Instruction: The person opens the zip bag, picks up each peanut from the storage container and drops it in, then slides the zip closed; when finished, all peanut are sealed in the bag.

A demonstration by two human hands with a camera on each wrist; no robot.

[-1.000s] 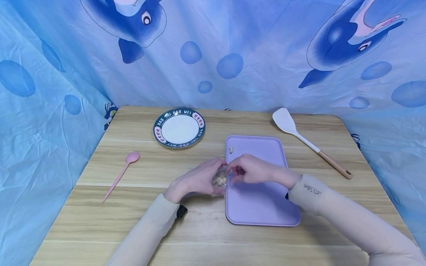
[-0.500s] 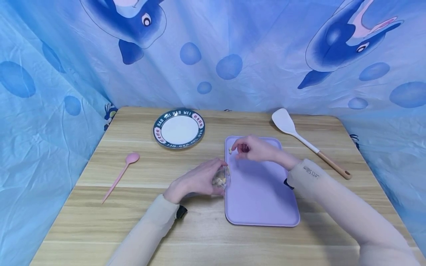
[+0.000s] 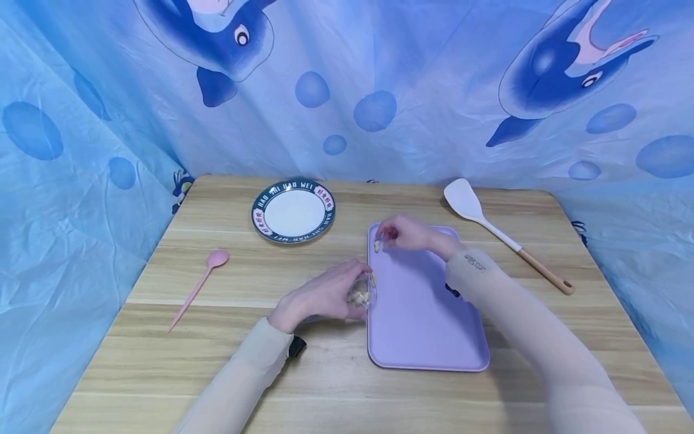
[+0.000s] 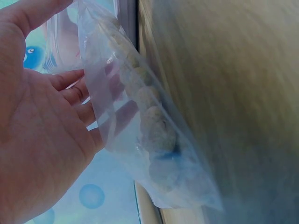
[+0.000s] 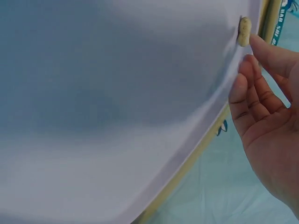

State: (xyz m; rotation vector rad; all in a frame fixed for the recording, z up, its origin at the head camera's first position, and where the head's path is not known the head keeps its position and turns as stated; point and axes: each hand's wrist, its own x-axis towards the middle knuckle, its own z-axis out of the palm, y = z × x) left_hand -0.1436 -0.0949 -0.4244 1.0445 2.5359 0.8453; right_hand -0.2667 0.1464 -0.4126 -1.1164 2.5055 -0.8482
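Observation:
My left hand [image 3: 331, 291] grips a clear plastic bag [image 4: 100, 88] at the tray's left edge. Unshelled peanuts [image 4: 149, 100] show through its film in the left wrist view. At the far left corner of the purple tray [image 3: 428, 331], my right hand [image 3: 409, 234] is low over the surface. A peanut [image 5: 244, 31] lies on the tray by its thumb tip in the right wrist view; the other fingertips [image 5: 238, 88] are apart from it. Whether the thumb touches the peanut is hard to tell.
A white plate [image 3: 293, 211] with a dark green patterned rim sits behind the bag. To the left lies a pink spoon [image 3: 197, 289]. A white spatula [image 3: 470, 205] with a wooden handle lies right of the tray. A blue curtain [image 3: 347, 90] surrounds the wooden table [image 3: 244, 277].
From the bag's mouth, my right hand has moved away to the tray's far left corner, beside the peanut there. My left hand has stayed on the bag.

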